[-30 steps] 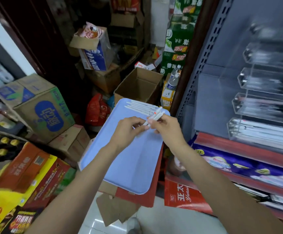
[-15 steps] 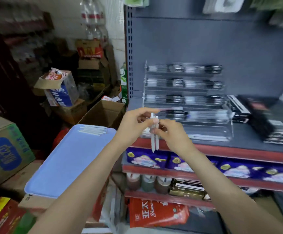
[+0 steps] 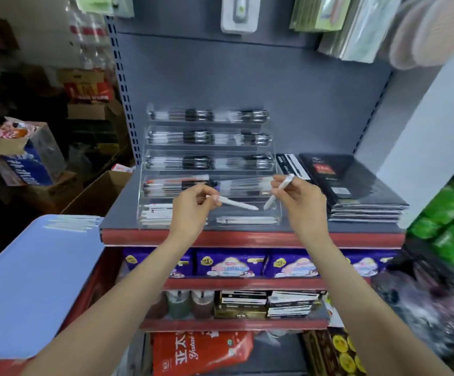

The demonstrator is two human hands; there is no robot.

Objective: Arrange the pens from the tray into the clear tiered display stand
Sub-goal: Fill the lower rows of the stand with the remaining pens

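Before the clear stand (image 3: 209,169), each hand's grip, left (image 3: 190,210) and right (image 3: 301,199), pinches one white pen.

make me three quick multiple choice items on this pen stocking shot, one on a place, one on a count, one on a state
1. Where is the clear tiered display stand?
A. on the grey shelf, left of the stacked black notebooks
B. on the blue tray
C. on the floor

2. How many white pens are in the hands?
A. one
B. two
C. four

3. What is the state of the blue tray?
A. stacked with boxes
B. turned upside down
C. a few white pens lie at its far edge

Answers:
1 A, it stands on the shelf beside the notebooks.
2 B, the left hand pinches one pen, the right hand another.
3 C, the tray pens lie at its far end.
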